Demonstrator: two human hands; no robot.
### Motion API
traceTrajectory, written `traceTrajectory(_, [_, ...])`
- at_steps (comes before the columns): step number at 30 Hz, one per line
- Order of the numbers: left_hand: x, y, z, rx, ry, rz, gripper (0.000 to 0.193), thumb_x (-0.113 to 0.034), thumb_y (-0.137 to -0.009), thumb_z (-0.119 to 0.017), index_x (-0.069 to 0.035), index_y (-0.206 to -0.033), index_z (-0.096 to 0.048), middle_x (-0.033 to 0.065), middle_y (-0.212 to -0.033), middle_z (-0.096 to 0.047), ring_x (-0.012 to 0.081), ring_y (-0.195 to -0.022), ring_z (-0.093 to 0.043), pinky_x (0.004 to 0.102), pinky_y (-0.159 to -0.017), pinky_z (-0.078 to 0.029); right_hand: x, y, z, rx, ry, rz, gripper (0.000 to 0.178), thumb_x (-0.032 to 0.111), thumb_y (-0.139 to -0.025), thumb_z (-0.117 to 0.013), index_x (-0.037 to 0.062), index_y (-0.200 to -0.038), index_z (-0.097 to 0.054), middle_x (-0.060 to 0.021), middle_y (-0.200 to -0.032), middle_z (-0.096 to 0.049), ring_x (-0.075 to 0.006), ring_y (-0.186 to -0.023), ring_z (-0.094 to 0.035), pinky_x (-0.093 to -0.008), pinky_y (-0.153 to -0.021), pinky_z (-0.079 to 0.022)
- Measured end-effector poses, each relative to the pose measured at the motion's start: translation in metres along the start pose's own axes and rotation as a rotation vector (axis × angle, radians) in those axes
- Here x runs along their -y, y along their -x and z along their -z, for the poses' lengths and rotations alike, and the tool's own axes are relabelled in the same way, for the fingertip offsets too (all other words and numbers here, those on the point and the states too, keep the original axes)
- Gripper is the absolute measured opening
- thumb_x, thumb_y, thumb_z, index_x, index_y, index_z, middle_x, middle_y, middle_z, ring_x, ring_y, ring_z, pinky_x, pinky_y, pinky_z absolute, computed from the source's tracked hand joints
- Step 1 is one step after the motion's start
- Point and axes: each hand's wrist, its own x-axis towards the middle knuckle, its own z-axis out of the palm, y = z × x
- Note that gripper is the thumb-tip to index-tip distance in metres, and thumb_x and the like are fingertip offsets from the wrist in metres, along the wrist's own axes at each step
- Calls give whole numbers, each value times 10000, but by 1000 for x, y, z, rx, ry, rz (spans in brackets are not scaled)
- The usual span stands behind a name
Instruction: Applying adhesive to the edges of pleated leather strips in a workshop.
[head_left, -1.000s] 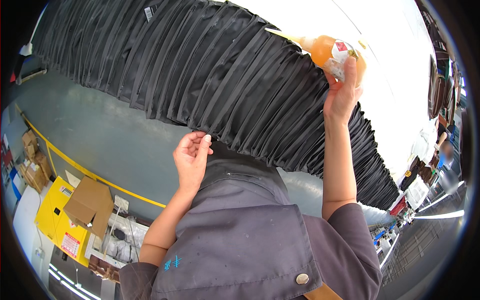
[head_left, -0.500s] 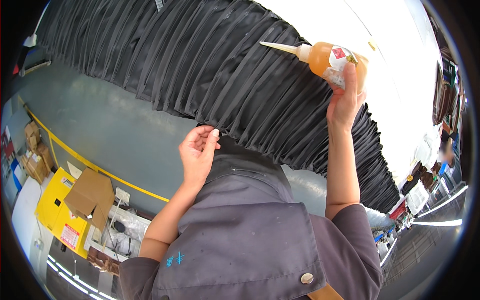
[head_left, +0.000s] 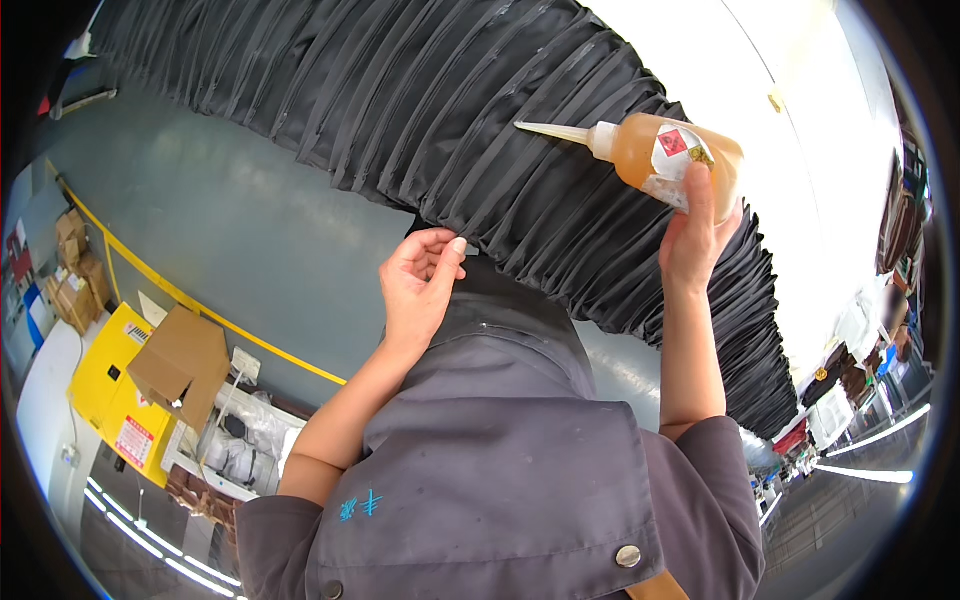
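Observation:
My right hand [head_left: 697, 235] is wrapped round a squeeze bottle [head_left: 632, 160] of amber liquid, its long pale nozzle pointing left over a row of black fabric pieces [head_left: 420, 110]. White and red labels sit on the bottle, which is tipped nearly on its side. At the near edge of the fabric, my left hand [head_left: 420, 280] pinches with thumb and forefinger at one strip's lower end. What exactly lies between those fingertips is mostly hidden. The strips lie side by side, overlapping, and hang over the near side of a white table [head_left: 740, 60].
A yellow cabinet [head_left: 100, 375], an open cardboard box [head_left: 180, 365] and a bin of clear plastic bags [head_left: 240, 440] stand at the lower left. Stacked cartons [head_left: 75, 290] are farther left. A yellow line [head_left: 170, 290] crosses the grey floor.
The bottle and right hand have come slightly nearer to me, with the nozzle lower over the fabric. My left hand appears a little farther right along the edge, still pinching.

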Motion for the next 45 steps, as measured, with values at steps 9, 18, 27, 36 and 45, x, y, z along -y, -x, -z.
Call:
traceTrajectory(9, [7, -1, 2, 0, -2, -44, 155, -115, -820, -613, 11, -905, -581, 44, -730, -598, 82, -594, -562, 180, -484, -384, -4, 24, -7, 66, 54, -40, 399, 238, -770, -668, 6, -1036, -481, -36, -910, -528, -93, -835, -487, -226, -771, -375])
traceTrajectory(18, [6, -1, 2, 13, 6, -47, 141, -114, -828, -600, 6, -898, -577, 41, -723, -595, 78, -588, -557, 179, -475, -373, -6, 40, -8, 170, 3, -139, 436, 275, -764, -656, 9, -1063, -483, -42, -930, -541, -98, -861, -503, -236, -777, -389])
traceTrajectory(27, [8, 8, 3, 84, -53, -4, 135, -130, -859, -546, -4, -893, -579, 37, -725, -593, 72, -594, -546, 175, -491, -370, 9, -26, 47, -21, -1078, -308, 415, 320, -824, -585, 48, -1120, -484, -111, -1080, -537, -220, -960, -550, -287, -764, -531])
traceTrajectory(36, [7, 9, -7, 98, -62, 16, 111, -69, -825, -589, 28, -873, -564, 58, -750, -589, 83, -622, -554, 207, -558, -464, 10, -38, 37, -240, -124, 7, 425, 305, -838, -577, 51, -1154, -451, -82, -1085, -527, -182, -977, -543, -324, -772, -508])
traceTrajectory(45, [5, 7, -6, 79, -86, 39, 105, -67, -824, -594, 28, -851, -558, 59, -748, -589, 88, -616, -555, 209, -565, -465, 6, -50, 26, -190, -74, 95, 439, 263, -823, -607, -19, -1130, -466, -98, -1032, -538, -167, -934, -554, -325, -758, -496])
